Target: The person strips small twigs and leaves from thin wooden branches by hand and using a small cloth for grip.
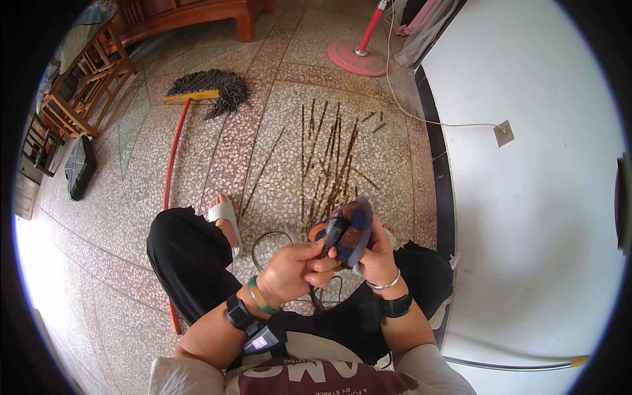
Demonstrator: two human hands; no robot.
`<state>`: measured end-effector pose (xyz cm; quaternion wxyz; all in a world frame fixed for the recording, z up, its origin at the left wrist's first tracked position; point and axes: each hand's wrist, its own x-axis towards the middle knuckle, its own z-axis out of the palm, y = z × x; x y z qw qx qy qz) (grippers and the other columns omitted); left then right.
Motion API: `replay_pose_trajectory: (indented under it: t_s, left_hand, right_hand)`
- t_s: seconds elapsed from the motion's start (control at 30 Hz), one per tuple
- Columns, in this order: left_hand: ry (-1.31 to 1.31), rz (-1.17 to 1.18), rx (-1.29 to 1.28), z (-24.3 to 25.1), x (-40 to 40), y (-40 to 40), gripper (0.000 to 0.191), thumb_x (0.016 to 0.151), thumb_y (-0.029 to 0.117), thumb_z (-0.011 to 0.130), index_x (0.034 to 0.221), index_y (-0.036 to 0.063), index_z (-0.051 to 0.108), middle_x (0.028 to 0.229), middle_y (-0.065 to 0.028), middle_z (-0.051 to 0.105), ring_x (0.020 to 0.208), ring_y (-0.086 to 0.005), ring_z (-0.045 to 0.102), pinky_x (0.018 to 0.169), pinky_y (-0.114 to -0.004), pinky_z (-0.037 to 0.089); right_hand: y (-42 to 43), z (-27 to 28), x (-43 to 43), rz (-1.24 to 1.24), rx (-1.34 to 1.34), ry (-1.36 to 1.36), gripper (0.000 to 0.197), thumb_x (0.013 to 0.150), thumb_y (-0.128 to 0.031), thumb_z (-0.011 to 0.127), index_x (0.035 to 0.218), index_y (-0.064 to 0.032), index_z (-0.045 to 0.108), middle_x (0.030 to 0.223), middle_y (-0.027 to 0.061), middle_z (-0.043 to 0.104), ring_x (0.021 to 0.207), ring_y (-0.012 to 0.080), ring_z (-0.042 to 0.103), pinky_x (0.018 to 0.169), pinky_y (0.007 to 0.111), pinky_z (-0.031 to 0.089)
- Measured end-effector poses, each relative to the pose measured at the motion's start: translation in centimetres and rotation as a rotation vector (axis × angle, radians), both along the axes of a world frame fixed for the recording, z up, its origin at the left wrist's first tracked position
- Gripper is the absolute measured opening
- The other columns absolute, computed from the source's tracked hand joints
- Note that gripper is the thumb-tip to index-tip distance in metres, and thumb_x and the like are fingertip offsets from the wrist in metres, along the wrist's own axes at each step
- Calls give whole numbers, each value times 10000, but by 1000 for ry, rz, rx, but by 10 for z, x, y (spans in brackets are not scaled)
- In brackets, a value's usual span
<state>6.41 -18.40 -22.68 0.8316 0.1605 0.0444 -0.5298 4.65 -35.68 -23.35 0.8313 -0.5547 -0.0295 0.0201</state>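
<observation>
In front of my lap, my left hand [291, 269] grips a black electrical plug connector [335, 233] on a dark cord. Its tip rests against a cloth item [359, 222] patterned in blue, orange and brown with a grey edge. My right hand [379, 256] holds that cloth item by its grey-edged side; the fingers behind it are partly hidden. A dark cable [256, 247] loops on the floor between my feet. Beyond my hands, several thin brown sticks or strips [335, 148] lie scattered on the terrazzo floor, with a few short pieces at their far right.
A mop [190, 95] with a red handle lies at the left. Farther left are a black case [80, 168] and a wooden chair [94, 94]. A round red stand base [356, 57] stands ahead. A white cord runs to a wall socket [503, 133] at the right.
</observation>
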Motion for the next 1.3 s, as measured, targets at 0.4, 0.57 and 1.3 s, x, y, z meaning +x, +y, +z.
replay_pose_trajectory:
  t_s: [0.4, 0.57, 1.3]
  left_hand:
    - [-49, -156, 89, 0, -5, -1, 284, 946, 298, 306, 857, 64, 439, 557, 54, 260, 467, -68, 208, 451, -210, 202]
    - [-106, -52, 140, 4, -8, -10, 295, 949, 319, 301, 877, 70, 441, 567, 53, 260, 472, -62, 205, 454, -207, 197]
    - [-134, 5, 222, 7, -9, -11, 287, 953, 273, 321, 840, 42, 449, 560, 47, 273, 468, -59, 191, 435, -212, 185]
  right_hand:
    - [-7, -6, -5, -28, -180, -19, 271, 797, -34, 540, 1064, -4, 508, 939, 51, 591, 788, 95, 562, 711, 227, 451]
    - [-8, -7, -4, -123, 5, 235, 264, 828, -99, 525, 1071, 2, 513, 928, 57, 602, 778, 99, 562, 713, 237, 452]
    - [-3, 1, -4, -34, -250, -24, 246, 809, -33, 531, 1049, -13, 481, 788, 62, 570, 725, 117, 573, 616, 236, 468]
